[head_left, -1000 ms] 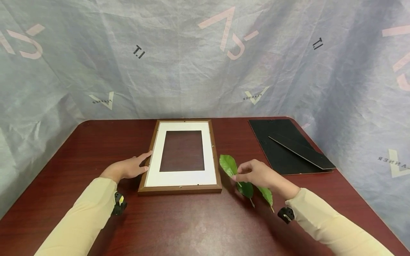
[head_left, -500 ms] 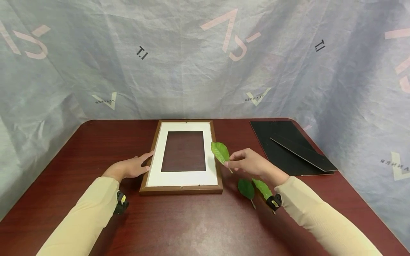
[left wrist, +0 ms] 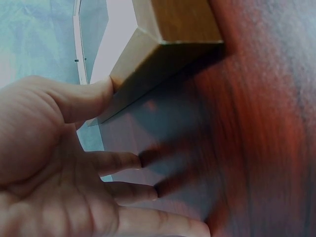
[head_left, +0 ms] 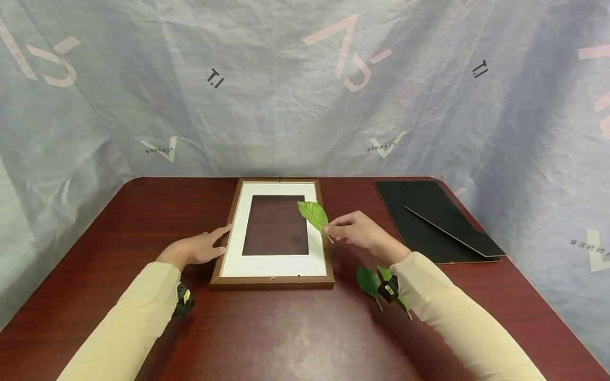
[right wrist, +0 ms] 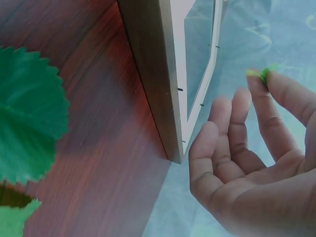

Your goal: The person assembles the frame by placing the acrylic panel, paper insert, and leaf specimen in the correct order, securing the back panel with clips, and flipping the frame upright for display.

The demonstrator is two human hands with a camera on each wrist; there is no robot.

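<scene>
A green leaf (head_left: 314, 214) is pinched by its stem end between the thumb and index finger of my right hand (head_left: 359, 232). In the head view it overlaps the right side of the white mat and the window of a brown picture frame (head_left: 271, 282) lying flat on the table. My left hand (head_left: 193, 250) rests at the frame's left side. Its thumb touches the frame's side in the left wrist view, the other fingers (left wrist: 165, 222) stretched down toward the tabletop. Below my right forearm lie a dark green leaf (head_left: 367, 280) and a lighter leaf (head_left: 404, 304), partly hidden by the wrist camera.
A black backing board (head_left: 397, 198) with a slanting stand flap (head_left: 452, 230) lies at the table's right edge. A grey printed cloth (head_left: 271, 106) hangs behind the dark red table (head_left: 267, 333).
My right hand has lifted the leaf from beside the other two leaves and moved it left and away from me, over the frame. My left hand stays at the frame.
</scene>
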